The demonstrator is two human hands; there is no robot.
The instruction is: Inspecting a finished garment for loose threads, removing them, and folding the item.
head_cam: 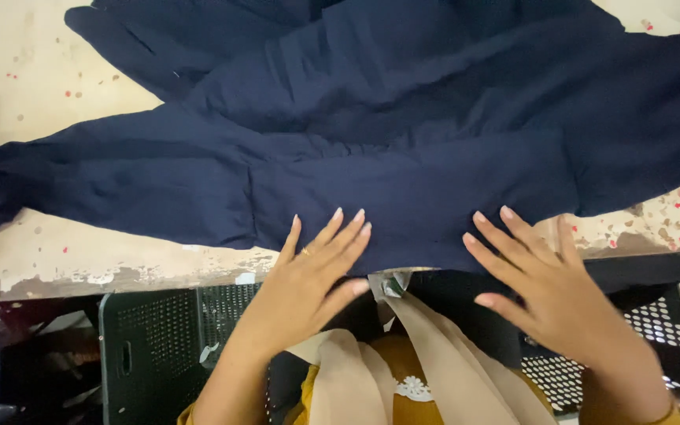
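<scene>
left hand [308,267]: flat, fingers spread, pressing the near hem of the dark navy cloth garment [371,134] | right hand [545,283]: also flat and spread on the same hem | garment: lies across the worn cream desk [33,71], near edge smoothed, sleeves still wrinkled, not folded yet | black perforated plastic crate [159,330] below the desk edge

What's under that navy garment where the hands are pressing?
The navy garment lies on a cream speckled table, showing around it. Left hand and right hand rest flat on top. Anything beneath the cloth is hidden.
</scene>
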